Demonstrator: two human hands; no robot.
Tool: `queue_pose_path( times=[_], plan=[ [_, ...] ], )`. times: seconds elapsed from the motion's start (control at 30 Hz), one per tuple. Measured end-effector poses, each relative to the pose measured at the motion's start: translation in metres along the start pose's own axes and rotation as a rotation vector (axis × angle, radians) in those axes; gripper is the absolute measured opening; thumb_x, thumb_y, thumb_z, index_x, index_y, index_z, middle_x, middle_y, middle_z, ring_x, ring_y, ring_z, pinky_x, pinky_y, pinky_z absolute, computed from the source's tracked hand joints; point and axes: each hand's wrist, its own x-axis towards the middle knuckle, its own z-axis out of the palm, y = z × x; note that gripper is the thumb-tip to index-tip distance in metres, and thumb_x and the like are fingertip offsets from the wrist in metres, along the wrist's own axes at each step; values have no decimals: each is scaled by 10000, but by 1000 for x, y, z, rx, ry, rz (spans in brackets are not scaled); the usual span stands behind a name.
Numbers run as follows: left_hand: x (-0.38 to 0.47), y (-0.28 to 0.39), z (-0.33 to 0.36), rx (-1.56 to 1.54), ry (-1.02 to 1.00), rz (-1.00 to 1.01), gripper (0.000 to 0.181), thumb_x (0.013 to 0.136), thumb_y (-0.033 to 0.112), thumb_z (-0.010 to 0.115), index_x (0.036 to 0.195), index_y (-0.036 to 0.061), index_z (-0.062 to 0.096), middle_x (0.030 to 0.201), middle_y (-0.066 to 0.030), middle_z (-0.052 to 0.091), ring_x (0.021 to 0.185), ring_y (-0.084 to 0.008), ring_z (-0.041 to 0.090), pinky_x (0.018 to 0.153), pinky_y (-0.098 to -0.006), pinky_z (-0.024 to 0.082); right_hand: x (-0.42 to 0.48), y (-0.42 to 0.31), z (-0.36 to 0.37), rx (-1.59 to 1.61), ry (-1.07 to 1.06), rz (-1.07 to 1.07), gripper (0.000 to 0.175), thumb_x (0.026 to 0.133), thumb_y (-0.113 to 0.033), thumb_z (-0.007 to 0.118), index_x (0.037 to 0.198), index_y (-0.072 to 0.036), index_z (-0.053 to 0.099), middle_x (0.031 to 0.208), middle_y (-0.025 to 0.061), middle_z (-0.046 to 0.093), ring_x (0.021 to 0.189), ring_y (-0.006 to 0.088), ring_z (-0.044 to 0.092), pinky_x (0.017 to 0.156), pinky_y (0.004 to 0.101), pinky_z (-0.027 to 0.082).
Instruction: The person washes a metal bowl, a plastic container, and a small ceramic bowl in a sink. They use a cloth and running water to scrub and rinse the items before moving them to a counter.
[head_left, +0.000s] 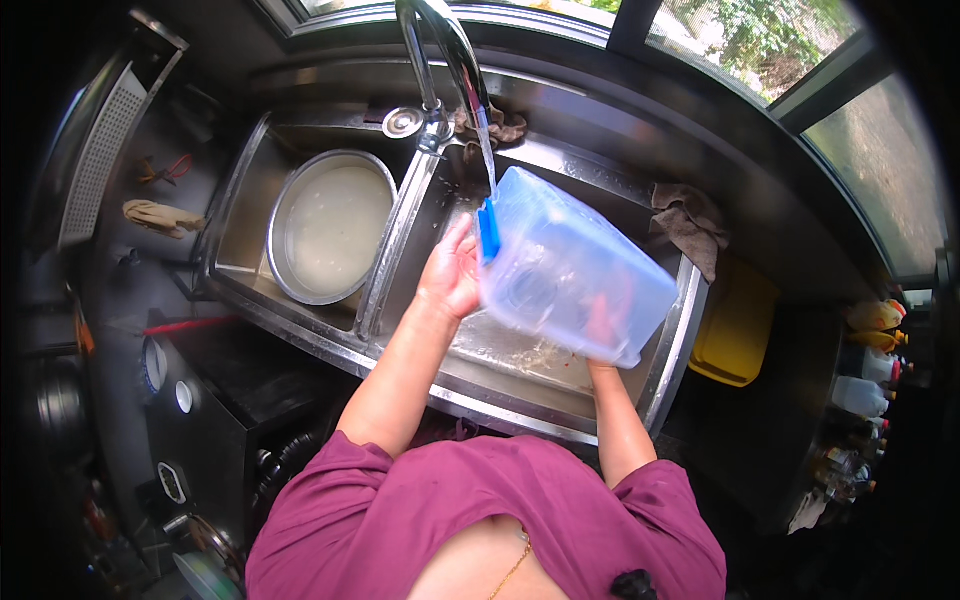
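Observation:
A translucent plastic container with a blue clip is tilted over the right basin of a steel double sink. Water runs from the chrome faucet onto its upper left corner. My left hand is at the container's left edge beside the blue clip, its fingers partly hidden there. Under the lower right part, my right hand shows blurred through the plastic and supports it. Small food scraps and water lie on the basin floor below.
In the left basin stands a round metal pot of cloudy liquid. Brown cloths lie behind the faucet and on the sink's right corner. A yellow bin stands right of the sink, with several bottles farther right.

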Motion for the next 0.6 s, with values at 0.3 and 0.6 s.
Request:
queue_pose_path(
  times=[0.3,0.6],
  plan=[
    [-22,18,-66,248,-84,163,388,948,141,452,1307,-2,411,1215,-135,548,1045,-189,581,918,-336,482,18,59,-1,-197,-306,-166,486,795,-89,594,1263,-123,470,1135,148,532,941,349,560,793,397,476],
    [-109,55,-77,462,64,550,389,967,149,418,1326,6,381,1215,-111,544,1066,-183,564,926,-334,476,135,-67,13,-400,-170,-642,499,730,16,573,1184,-191,558,1132,175,505,1048,355,514,895,401,433]
  ],
)
